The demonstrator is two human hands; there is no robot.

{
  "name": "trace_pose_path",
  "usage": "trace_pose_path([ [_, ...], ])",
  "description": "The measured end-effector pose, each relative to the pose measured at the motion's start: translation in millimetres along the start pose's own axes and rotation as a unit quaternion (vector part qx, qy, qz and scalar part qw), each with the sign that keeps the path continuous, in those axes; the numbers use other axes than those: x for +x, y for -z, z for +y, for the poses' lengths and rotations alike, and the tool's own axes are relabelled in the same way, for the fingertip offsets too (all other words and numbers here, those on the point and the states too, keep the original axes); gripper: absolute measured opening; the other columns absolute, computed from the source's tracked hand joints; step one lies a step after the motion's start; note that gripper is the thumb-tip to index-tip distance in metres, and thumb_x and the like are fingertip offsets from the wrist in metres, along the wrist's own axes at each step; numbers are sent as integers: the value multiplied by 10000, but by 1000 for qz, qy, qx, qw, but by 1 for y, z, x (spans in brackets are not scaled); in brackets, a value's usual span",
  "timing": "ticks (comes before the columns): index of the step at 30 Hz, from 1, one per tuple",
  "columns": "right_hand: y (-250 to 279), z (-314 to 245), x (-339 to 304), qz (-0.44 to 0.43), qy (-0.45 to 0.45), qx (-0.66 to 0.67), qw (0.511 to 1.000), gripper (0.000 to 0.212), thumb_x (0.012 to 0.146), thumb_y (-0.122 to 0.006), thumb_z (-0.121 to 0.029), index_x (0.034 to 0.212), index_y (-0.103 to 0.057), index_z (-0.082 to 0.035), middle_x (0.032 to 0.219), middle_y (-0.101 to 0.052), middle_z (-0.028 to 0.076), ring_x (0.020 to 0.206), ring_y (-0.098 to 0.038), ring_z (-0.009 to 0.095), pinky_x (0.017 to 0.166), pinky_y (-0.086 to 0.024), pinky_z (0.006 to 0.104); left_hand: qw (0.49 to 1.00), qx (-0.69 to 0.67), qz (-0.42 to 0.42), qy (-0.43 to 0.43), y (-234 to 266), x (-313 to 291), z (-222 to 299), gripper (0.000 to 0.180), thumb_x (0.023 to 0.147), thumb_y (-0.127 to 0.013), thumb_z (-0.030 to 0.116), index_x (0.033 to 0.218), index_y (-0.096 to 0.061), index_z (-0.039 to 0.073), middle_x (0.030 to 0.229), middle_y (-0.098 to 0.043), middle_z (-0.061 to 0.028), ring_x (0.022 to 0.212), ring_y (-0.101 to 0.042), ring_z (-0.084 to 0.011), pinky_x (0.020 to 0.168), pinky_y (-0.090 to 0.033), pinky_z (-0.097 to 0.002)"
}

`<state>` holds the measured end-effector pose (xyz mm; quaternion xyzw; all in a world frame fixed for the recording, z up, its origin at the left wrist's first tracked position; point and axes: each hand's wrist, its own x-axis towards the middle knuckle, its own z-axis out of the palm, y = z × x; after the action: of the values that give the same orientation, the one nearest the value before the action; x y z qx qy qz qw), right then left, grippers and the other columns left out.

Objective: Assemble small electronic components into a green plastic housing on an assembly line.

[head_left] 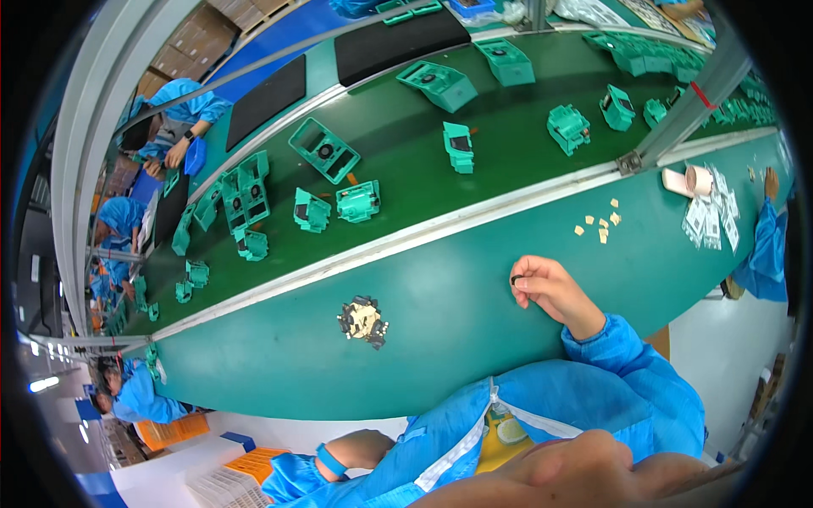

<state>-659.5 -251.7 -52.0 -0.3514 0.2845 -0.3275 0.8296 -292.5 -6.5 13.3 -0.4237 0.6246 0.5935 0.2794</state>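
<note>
My right hand (552,289) is raised over the green table (440,339), its thumb and fingers pinched on a small black piece (515,279). The kind of piece is too small to tell. To the left of that hand, a pile of small black and cream pieces (363,322) lies on the table. Farther right are several loose cream pieces (603,230). Low by the table's near edge is my left hand (362,449), below a blue wristband (331,461). The blue smock covers part of it and its fingers are hidden.
Beyond a metal rail (423,233), green plastic housings (357,201) stand along a darker green belt (406,152). A slanted metal post (690,106) rises at right. Near it lie a pale tape roll (699,179) and clear packets (711,216). Co-workers in blue (766,245) sit around.
</note>
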Motion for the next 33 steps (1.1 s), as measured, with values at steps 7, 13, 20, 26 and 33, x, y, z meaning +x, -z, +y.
trace_pose_path([
  [7,2,-7,-8,16,11,15,1000,76,938,-639,-76,975,-602,-20,844,-621,41,739,-594,118,668,-492,263,898,51,400,-174,93,15,92,188,922,-630,92,1092,-682,32,1031,-692,-191,930,-670,-369,803,-545,-420],
  [13,9,-69,-13,75,124,-194,970,213,932,-694,-142,1091,-593,-41,955,-632,17,886,-609,91,786,-495,253,809,-222,439,-323,121,120,119,177,935,-663,69,1107,-685,34,1008,-712,-124,928,-689,-277,826,-536,-364],
  [20,117,-143,71,365,211,-598,681,843,755,-831,-283,1437,-428,5,1318,-544,209,1240,-527,329,1026,-450,416,808,-143,454,-347,118,169,112,193,933,-689,101,1121,-695,56,955,-705,-102,868,-671,-248,747,-523,-343],
  [26,149,-146,109,361,175,-634,661,1160,629,-894,-208,1561,-230,-14,1382,-497,287,1236,-532,415,1040,-445,416,786,-140,478,-366,118,158,113,192,925,-677,84,1108,-681,28,962,-700,-125,895,-673,-285,791,-529,-375],
  [33,-33,-75,61,-224,109,-658,711,859,712,-733,3,1498,-394,-71,1487,-483,197,1346,-492,376,1088,-401,435,632,-80,706,-309,125,135,113,267,810,-736,-6,1068,-674,13,1074,-663,-155,1023,-638,-340,890,-511,-409],
])
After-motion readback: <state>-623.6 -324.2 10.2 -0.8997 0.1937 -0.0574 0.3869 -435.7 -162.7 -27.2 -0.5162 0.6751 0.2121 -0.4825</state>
